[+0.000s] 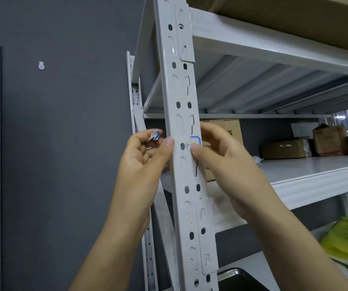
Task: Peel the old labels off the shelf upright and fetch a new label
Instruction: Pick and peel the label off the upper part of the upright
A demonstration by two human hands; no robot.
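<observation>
**While one label remnant still clings to the upright**

Where the two hands meet, the upright (182, 122) stands as one pale grey strip of painted metal, smooth and glossy, punched with two columns of oval holes and keyhole slots. One label (195, 141) stays stuck on its right column: white paper, part torn, with a rounded blue border and faint pen marks. The right hand (219, 158) sets its thumb tip on the label's lower edge, and its fingers (215, 131) curl behind the upright, so the metal is clamped between them. The left hand (143, 156) lays a straight thumb on the upright's left edge; its other fingers (141, 137) are curled together, pinching one crumpled scrap (155, 135) of white, blue-edged paper.

Behind, a grey metal shelf (315, 185) carries three brown cardboard boxes (284, 149). Below it, at right, lies one crinkled yellow bag (347, 240). One small white hook (41, 65) is fixed to the matt dark grey wall (64, 143).
</observation>
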